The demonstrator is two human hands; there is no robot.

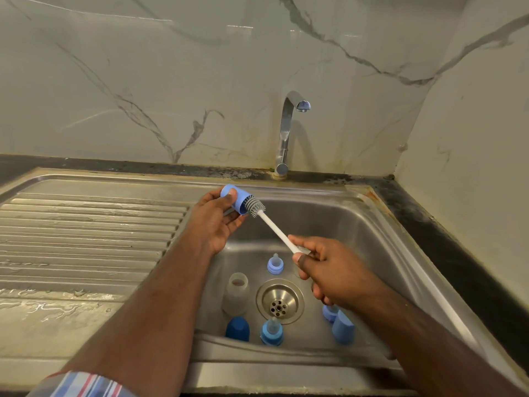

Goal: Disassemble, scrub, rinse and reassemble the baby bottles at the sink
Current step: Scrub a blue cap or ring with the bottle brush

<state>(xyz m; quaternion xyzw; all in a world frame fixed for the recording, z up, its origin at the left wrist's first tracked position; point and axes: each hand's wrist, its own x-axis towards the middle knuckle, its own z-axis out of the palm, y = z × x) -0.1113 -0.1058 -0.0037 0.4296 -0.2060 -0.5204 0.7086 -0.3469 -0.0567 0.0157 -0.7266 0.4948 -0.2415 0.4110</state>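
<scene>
Over sink (pixel 357 213), brush (pixel 255 206) enters light-blue cap (pixel 239 200).

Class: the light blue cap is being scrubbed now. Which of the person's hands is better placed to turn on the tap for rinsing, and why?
Probably the right hand. It pinches only the thin brush handle and lies nearer the tap side of the sink. The left hand grips the light blue cap, which needs holding under the spout.

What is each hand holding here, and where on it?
Left hand grips the light blue cap round its side; right hand pinches the brush near its handle's end.
</scene>
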